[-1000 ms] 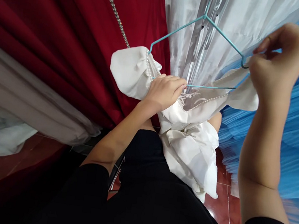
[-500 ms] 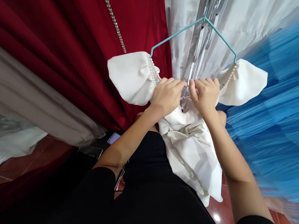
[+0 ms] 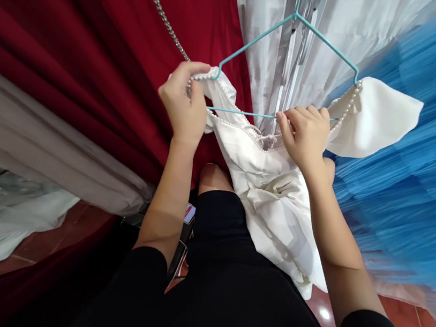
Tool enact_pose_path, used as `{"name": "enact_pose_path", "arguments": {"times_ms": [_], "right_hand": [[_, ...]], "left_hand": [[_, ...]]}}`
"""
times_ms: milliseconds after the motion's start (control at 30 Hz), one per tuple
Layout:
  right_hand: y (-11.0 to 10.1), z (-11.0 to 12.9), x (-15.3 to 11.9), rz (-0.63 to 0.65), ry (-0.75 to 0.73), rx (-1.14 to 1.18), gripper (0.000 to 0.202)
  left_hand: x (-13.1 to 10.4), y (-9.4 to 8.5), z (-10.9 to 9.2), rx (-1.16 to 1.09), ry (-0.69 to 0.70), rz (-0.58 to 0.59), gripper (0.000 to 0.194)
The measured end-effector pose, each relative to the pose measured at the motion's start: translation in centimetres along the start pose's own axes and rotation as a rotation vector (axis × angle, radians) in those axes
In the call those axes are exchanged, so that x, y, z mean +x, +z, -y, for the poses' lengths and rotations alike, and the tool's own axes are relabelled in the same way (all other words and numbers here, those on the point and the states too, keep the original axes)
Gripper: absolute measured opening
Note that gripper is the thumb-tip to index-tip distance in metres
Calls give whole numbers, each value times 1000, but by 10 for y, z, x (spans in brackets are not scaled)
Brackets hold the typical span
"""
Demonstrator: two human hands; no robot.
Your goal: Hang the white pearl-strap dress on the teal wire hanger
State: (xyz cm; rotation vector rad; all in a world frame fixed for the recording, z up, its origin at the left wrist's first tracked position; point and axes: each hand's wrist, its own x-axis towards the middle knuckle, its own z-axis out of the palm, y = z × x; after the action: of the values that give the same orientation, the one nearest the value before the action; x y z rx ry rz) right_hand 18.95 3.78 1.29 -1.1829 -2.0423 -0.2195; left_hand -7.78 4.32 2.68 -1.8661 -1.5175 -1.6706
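A white dress (image 3: 240, 147) with pearl-beaded edging hangs from a thin turquoise hanger (image 3: 260, 38), its skirt bunched below and falling over my lap. My left hand (image 3: 187, 97) is closed on the dress's left sleeve at the hanger's left shoulder, covering most of that sleeve. My right hand (image 3: 305, 132) grips the hanger's lower bar right of the middle, with the thumb along the bar; some fabric may be under the fingers. Beyond it, the right puffed sleeve (image 3: 386, 119) spreads out from its pearl strap.
Dark red cloth (image 3: 134, 65) and a beaded chain (image 3: 159, 6) hang at the left. Blue tulle (image 3: 409, 212) fills the right side, and white fabric (image 3: 342, 29) hangs behind a metal pole (image 3: 290, 81). A phone (image 3: 190, 213) shows beside my leg.
My left hand has left the hanger's bar and moved left to take hold of the left sleeve. My right hand stays on the bar, slightly farther right. The hanger has shifted up a little.
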Motion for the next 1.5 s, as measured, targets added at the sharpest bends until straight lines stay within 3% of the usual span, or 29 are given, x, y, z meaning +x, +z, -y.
{"name": "enact_pose_path", "arguments": {"times_ms": [133, 267, 367, 400, 467, 533, 633, 733, 800, 967, 1133, 1300, 1400, 1500], "right_hand": [[-12, -5, -1, 46, -20, 7, 54], [-14, -5, 2, 67, -20, 44, 54], [-9, -3, 4, 63, -20, 63, 56], [-7, -2, 4, 60, -19, 62, 57], [-5, 1, 4, 54, -15, 56, 57], [-4, 5, 3, 49, -8, 48, 57], [-9, 12, 0, 54, -9, 66, 53], [-20, 15, -4, 85, -58, 154, 39], [-30, 9, -6, 31, -75, 171, 33], [-49, -38, -2, -357, 52, -118, 35], [-50, -80, 19, -375, 84, 21, 28], [-59, -108, 37, -593, 193, 46, 30], [-65, -126, 20, -593, 297, 96, 19], [-61, -128, -17, -559, 344, 103, 7]], "left_hand": [[20, -17, 11, -28, -33, -261, 38], [-2, -26, 35, 52, -117, -377, 27], [-46, -20, 38, 37, -111, -294, 3], [-61, -17, 32, 18, -77, -148, 4], [-81, -9, 11, 6, 119, 199, 11], [-86, -2, -19, 19, 240, 298, 15], [-68, 6, -59, 77, 242, 282, 23], [-50, 13, -75, 101, 177, 355, 33], [-48, 18, -72, 101, 163, 410, 34], [-58, 27, -59, 124, 179, 402, 38], [-55, 23, -60, 132, 182, 384, 40], [-50, 12, -67, 151, 160, 411, 40], [-48, 9, -72, 168, 121, 442, 41], [-48, 13, -74, 153, 94, 453, 42]]}}
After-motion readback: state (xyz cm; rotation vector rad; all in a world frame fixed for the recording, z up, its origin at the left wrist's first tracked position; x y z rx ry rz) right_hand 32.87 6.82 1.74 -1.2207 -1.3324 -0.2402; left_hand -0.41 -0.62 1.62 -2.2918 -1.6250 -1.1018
